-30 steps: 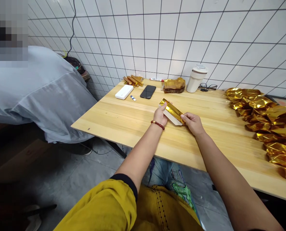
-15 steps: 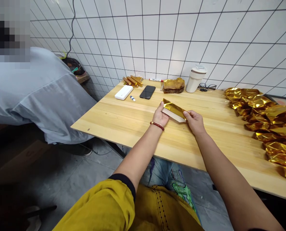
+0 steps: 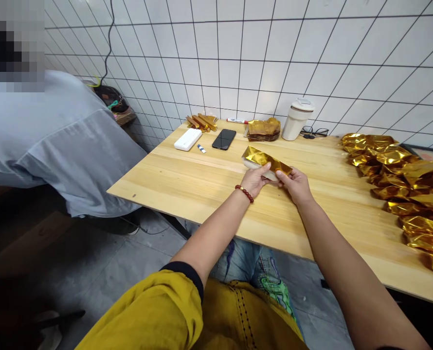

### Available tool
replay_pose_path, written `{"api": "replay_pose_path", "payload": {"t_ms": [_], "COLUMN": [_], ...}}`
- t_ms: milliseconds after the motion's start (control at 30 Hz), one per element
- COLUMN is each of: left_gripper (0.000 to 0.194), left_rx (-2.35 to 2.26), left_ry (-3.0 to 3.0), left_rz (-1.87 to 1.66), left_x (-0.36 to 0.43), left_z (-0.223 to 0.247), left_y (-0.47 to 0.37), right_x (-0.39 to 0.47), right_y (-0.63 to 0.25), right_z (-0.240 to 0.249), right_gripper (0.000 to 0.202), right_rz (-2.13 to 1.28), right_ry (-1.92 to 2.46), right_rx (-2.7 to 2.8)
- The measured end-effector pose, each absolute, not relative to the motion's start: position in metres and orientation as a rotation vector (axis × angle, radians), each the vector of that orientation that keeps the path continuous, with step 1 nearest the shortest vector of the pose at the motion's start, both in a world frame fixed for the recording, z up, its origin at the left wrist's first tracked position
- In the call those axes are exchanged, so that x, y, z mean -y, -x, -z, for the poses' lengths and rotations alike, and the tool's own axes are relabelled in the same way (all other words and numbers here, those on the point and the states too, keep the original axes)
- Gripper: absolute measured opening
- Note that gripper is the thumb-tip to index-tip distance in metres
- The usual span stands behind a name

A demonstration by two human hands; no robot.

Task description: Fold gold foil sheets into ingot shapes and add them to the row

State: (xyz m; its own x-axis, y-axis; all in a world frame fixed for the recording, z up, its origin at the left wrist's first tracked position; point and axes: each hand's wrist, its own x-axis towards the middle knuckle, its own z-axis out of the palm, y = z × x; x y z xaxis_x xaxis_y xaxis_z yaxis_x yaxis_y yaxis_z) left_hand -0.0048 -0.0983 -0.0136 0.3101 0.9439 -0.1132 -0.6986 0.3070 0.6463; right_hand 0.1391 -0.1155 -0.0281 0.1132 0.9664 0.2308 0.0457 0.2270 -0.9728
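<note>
- One gold strip (image 3: 262, 156), pale along its near side, is held over the worktop (image 3: 187, 194).
- Left hand (image 3: 255, 182): closed on the strip's near edge, thumb on top.
- Right hand (image 3: 298, 186): pinches the strip toward its right end, just beside the left hand.
- Beyond the strip: black phone (image 3: 224, 139), gold stack (image 3: 263, 130), white lidded cup (image 3: 297, 121).
- Right side of worktop: row of crumpled gold pieces (image 3: 409, 190).

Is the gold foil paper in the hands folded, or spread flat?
Folded: the gold foil paper forms a narrow strip, its pale side showing lengthwise below the gold. The left hand and right hand cover part.
</note>
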Motion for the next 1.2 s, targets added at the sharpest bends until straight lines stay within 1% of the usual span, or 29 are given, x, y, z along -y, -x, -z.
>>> {"api": "replay_pose_path", "payload": {"t_ms": [167, 367, 500, 667, 767, 900, 1067, 1200], "left_gripper": [0.011, 0.021, 0.019, 0.022, 0.023, 0.026, 0.021, 0.021], "left_rx": [-0.511, -0.424, -0.410, -0.405, -0.403, -0.379, -0.395, -0.404], "left_ry": [-0.389, -0.226, -0.204, -0.149, -0.130, -0.137, -0.153, -0.168], "left_rz": [-1.274, -1.354, -1.347, -1.390, -1.415, -1.463, -1.448, -1.442], "left_x": [0.092, 0.087, 0.085, 0.081, 0.079, 0.079, 0.081, 0.086], "left_z": [0.009, 0.000, 0.002, 0.007, 0.007, 0.007, 0.009, 0.005], "left_y": [0.009, 0.024, 0.027, 0.029, 0.032, 0.033, 0.028, 0.026], "right_x": [0.118, 0.119, 0.118, 0.117, 0.118, 0.119, 0.117, 0.115], "right_y": [-0.136, -0.134, -0.134, -0.134, -0.135, -0.138, -0.138, -0.135], "right_z": [0.027, 0.024, 0.026, 0.028, 0.025, 0.021, 0.025, 0.030], "right_gripper": [0.046, 0.049, 0.049, 0.050, 0.046, 0.043, 0.051, 0.047], "right_rz": [-0.976, -1.043, -1.036, -0.958, -0.901, -0.937, -0.895, -0.947], "right_ry": [1.194, 1.234, 1.223, 1.177, 1.166, 1.127, 1.130, 1.155], "right_rx": [1.271, 1.291, 1.313, 1.255, 1.187, 1.156, 1.217, 1.297]}}
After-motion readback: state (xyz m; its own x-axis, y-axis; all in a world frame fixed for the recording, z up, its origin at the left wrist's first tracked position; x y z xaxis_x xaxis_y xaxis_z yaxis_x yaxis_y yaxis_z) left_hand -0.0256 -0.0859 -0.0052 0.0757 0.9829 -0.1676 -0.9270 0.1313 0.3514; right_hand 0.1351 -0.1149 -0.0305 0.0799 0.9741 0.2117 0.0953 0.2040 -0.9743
